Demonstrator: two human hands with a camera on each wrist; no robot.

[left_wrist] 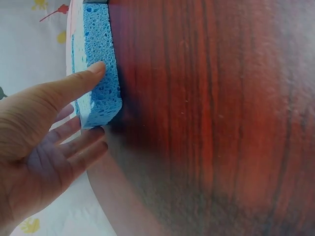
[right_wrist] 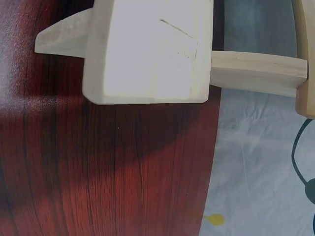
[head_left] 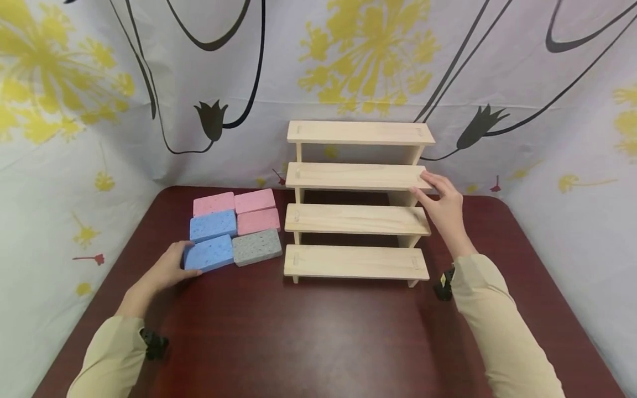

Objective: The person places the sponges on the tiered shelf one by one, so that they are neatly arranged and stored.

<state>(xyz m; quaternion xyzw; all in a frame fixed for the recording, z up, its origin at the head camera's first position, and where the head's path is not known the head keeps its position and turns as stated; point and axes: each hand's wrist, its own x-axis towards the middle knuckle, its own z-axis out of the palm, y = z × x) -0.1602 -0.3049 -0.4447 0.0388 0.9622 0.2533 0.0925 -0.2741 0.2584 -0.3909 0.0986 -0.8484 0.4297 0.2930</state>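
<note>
Left hand grips nearer blue sponge, lying at its two o'clock; right hand pinches wooden rack, at its nine o'clock.

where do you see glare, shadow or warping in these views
Head view: soft sheen on the front of the dark table; left wrist view: hazy glare on the tabletop at upper right, dark shadow beside the blue sponge; right wrist view: a board of the wooden shelf bleached nearly white, a shadow across the tabletop, edges bowed, probably by the lens.
</note>
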